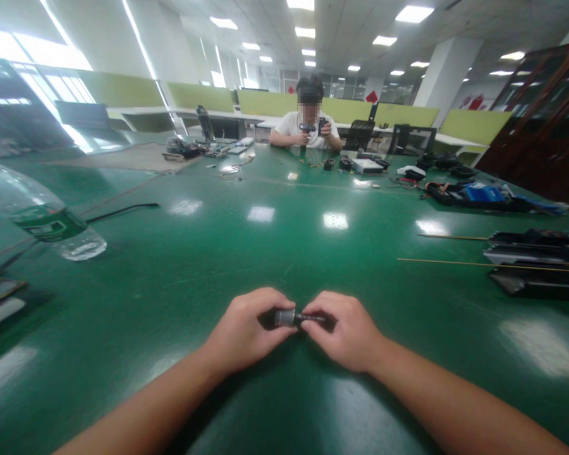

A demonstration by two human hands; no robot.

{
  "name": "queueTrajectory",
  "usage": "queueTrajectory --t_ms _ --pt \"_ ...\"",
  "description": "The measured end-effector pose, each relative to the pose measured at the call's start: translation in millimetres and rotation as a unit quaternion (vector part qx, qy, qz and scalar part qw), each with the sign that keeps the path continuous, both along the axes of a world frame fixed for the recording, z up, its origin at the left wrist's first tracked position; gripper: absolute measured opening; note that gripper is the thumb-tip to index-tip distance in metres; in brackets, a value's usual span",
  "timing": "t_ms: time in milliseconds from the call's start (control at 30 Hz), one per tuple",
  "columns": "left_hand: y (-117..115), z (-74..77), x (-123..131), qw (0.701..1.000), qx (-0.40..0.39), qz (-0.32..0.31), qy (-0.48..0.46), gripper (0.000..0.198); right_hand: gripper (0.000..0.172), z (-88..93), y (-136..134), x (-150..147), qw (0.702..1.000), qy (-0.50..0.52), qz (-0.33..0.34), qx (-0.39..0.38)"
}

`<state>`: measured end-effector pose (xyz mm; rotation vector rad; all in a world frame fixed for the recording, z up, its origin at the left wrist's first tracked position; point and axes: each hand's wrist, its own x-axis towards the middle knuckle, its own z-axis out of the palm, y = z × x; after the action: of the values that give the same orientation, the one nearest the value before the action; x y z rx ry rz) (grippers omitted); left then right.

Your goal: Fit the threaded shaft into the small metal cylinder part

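Observation:
Close in front of me, my left hand (251, 325) grips a small grey metallic cylinder (285, 317) between thumb and fingers. It lies roughly level, and its exact kind cannot be made out. A thin dark rod-like piece (312, 318) extends from its right end, pinched between the thumb and fingers of my right hand (351, 328). Whether the two pieces are joined is too small to tell. Both hands are just over the green tabletop (284, 253), their fingertips a short gap apart.
A clear plastic bottle (52, 218) with a green label is at left. Black metal profiles (540, 265) and thin rods lie at right. A tool tray (483, 196) is beyond them. Across the table a person (308, 120) holds a dark power tool. Electronic parts (194, 150) sit far left.

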<state>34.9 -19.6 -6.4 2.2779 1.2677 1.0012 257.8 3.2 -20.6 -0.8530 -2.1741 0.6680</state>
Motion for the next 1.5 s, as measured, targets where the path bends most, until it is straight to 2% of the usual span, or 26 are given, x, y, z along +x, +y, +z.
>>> queueTrajectory --t_ms 700,1500 --pt "3.1 2.3 -4.1 1.0 -0.006 0.01 0.0 0.022 0.006 -3.9 -1.1 -2.0 0.998 -0.015 -0.058 -0.027" --pt "3.7 4.9 -5.8 1.0 -0.001 0.018 0.006 0.017 0.005 -2.9 -0.8 -1.9 0.998 -0.023 -0.063 -0.023"
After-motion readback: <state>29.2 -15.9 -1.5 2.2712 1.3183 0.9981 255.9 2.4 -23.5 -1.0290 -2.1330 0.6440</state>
